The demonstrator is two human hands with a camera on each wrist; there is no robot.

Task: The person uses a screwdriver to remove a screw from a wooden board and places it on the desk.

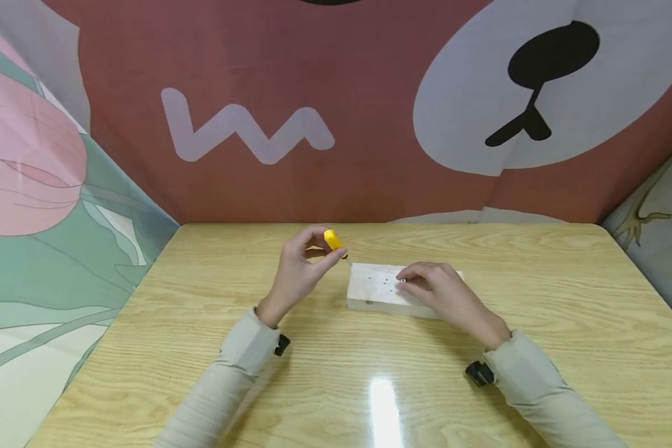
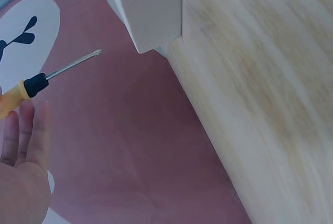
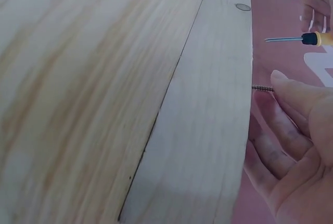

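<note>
A pale wooden block with several small holes in its top lies on the table. My left hand holds a screwdriver by its yellow handle, beside the block's left end. In the left wrist view the screwdriver's bare metal shaft shows a cross-shaped tip, apart from the block. Between thumb and fingertips, my right hand pinches a screw that stands on the block's top face. The screw's head shows as a small bright spot in the head view; its point end meets the wood.
The light wood-grain table reaches back to a printed cloth backdrop. Another printed cloth hangs along the left side. Both wrists wear small black devices.
</note>
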